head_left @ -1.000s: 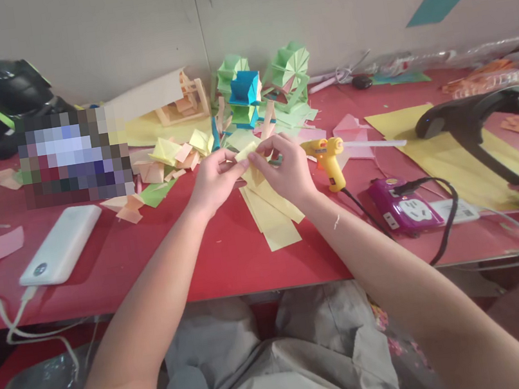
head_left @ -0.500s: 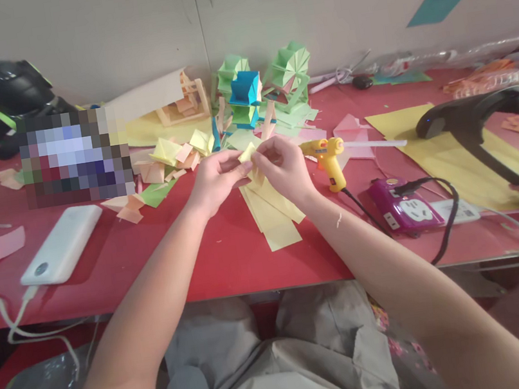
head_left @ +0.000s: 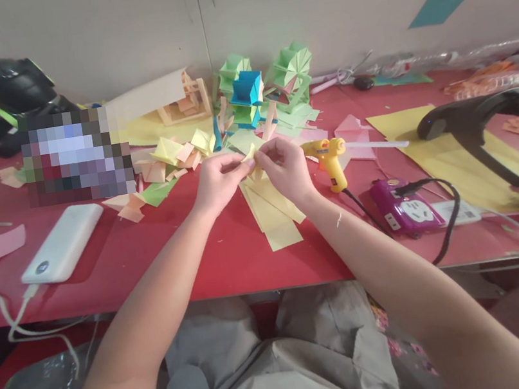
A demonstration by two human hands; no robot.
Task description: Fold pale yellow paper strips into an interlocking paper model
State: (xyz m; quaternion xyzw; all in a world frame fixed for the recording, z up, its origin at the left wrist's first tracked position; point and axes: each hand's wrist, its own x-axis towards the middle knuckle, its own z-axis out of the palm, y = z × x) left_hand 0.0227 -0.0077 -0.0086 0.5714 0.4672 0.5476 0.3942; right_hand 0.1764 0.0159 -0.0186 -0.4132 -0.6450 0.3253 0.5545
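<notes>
Between my fingertips is a small folded piece of yellow paper [head_left: 250,155], held just above the table. My left hand [head_left: 222,180] pinches it from the left, thumb on top. My right hand [head_left: 285,168] pinches its other side, fingers curled so that part of the paper is hidden. Below the hands lie several pale yellow paper strips [head_left: 279,221], fanned over one another on the red table [head_left: 231,264]. Folded yellow paper pieces [head_left: 167,149] rest to the left of my left hand. A yellow glue gun [head_left: 332,164] lies right of my right hand.
Green folded paper shapes [head_left: 290,66] and a blue one [head_left: 246,89] stand behind my hands. A purple power socket [head_left: 405,206] with cables sits at the right, near a black headset strap [head_left: 471,143]. A white power bank [head_left: 63,244] lies at the left.
The piece of yellow paper has tilted between my fingers and shows a narrower face. Both hands stay almost in the same place.
</notes>
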